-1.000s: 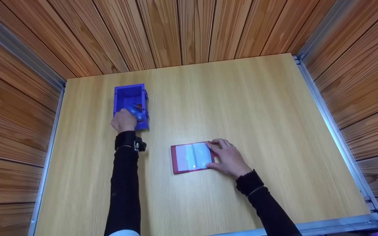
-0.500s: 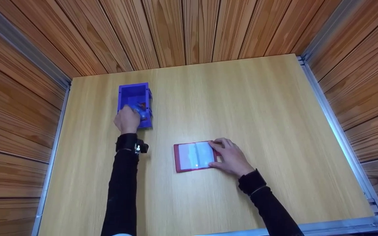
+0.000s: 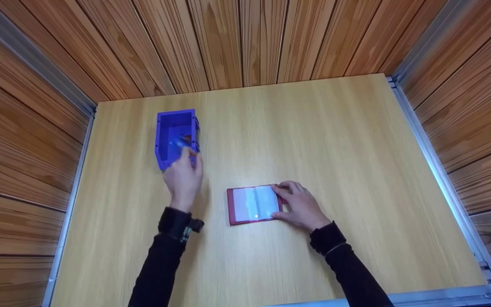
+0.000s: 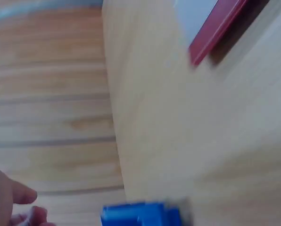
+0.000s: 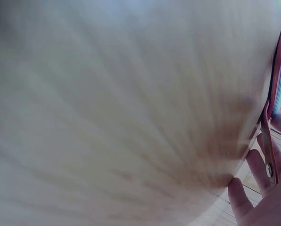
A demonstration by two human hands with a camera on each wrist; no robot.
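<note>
A red card holder (image 3: 230,207) lies unfolded on the table, its clear plastic sleeves facing up. My right hand (image 3: 301,204) holds its right edge, thumb near the lower corner and fingers at the upper one. In the right wrist view, a red strap (image 5: 268,146) with a metal snap runs between my fingers. My left hand (image 3: 184,177) is at the front of a blue bin (image 3: 158,136), thumb and forefinger close together over its front right corner. I cannot tell whether anything is between them. Inside the bin lie a clear bluish plastic piece (image 3: 178,142) and something small and orange-red (image 3: 188,137).
The wooden table (image 3: 335,140) is bordered by plank walls (image 3: 224,42) at the back and both sides. Metal rails (image 3: 437,170) run along its edges. The bin stands at the back left, apart from the card holder.
My left hand has drawn back from inside the bin, toward me and to the right, and its wrist has turned. My right hand stays at the card holder.
</note>
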